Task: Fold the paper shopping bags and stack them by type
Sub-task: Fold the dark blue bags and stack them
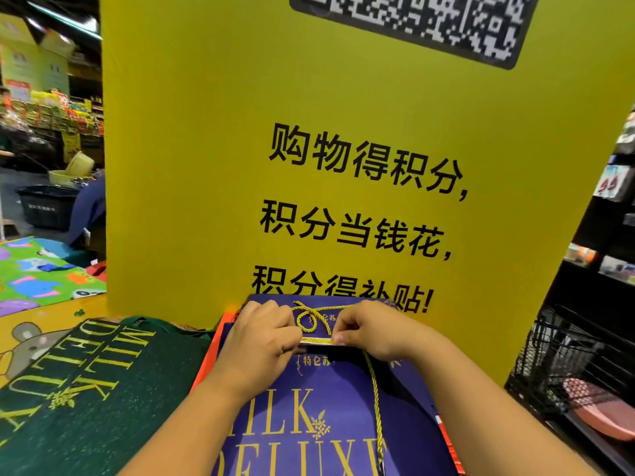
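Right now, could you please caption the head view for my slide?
Folding: left hand and right hand pinch the gold cord handle atop the purple bag, green bag alongside.

Just behind the fingers point(345, 329): upright yellow sign board point(206, 166) with black Chinese characters point(360, 201); QR code point(412, 25) well above. Far left of the fingers: green animal-print mat point(34, 273), with a black plastic crate point(44, 207) beyond it and blurred stocked shop shelves point(51, 115) further back. Nearer left: yellow tabletop point(51, 314) with cartoon mouse print point(24, 341). Right of the fingers: black wire basket point(549, 365); pink object point(598, 407) below it, type unclear.
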### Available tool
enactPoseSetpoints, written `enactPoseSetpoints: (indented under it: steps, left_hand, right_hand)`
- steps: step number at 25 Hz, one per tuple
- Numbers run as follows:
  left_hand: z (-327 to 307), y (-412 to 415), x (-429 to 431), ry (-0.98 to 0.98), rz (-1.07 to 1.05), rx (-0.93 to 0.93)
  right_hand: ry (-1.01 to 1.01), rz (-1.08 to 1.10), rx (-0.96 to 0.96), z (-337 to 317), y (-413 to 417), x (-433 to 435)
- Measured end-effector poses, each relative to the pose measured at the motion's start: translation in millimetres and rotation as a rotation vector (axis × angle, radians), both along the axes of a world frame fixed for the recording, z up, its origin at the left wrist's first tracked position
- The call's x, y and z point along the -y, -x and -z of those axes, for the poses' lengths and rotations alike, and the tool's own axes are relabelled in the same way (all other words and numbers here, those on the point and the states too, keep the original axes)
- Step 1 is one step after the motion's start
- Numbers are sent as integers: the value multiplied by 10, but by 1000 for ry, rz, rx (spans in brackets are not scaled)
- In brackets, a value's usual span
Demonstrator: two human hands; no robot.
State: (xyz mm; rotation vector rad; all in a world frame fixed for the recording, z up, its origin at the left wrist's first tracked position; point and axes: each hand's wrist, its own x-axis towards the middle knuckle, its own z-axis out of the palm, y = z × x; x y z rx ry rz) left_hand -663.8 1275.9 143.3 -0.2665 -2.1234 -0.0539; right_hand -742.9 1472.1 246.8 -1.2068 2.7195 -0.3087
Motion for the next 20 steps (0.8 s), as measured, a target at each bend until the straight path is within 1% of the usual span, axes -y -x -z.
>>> enactPoseSetpoints:
  steps: [3,5,6,7,9,10,11,12,13,14,15,16,17,18,19,20]
  left_hand:
    - [0,-5,20,-165,-38,72]
    - [-16,-13,9,-240,-121,161]
    - [-15,-14,6,-251,-155,217]
    - [-22,-11,2,-265,-180,276]
    - [-56,-15,-14,-293,-207,344]
    - [-65,-13,-18,-293,-213,347]
    - [-72,-14,-22,-289,-215,344]
    - [-75,-16,-24,-290,-214,343]
    - [-73,-17,-24,-300,-211,351]
    - [-80,-19,-23,-315,-215,367]
    - [-89,-20,-27,-330,-226,389]
    - [-101,-18,-35,-336,-241,403]
    - [-115,-18,-55,-323,-257,408]
    - [-121,-16,-84,-291,-272,400]
    - [-112,-10,-107,-256,-283,391]
    - [-101,-11,-123,-237,-292,393]
  right_hand:
    - [32,19,-7,54,-4,46]
    - [164,83,85,19,1,52]
    - [292,109,181,-28,4,48]
    - [443,99,323,-72,12,49]
    - [702,-10,673,-157,37,64]
    - [763,-73,791,-221,50,53]
    - [754,-124,841,-304,59,29]
    - [664,-153,796,-400,48,5]
    - [491,-165,626,-488,41,-13]
    - [261,-150,338,-577,31,-19]
    - [75,-90,19,-637,36,-5]
    - [10,-19,-278,-654,54,26]
    - [93,36,-473,-626,56,81]
    - [261,74,-523,-534,67,139]
    - [445,108,-386,-423,65,182]
    - [595,141,-113,-311,76,207]
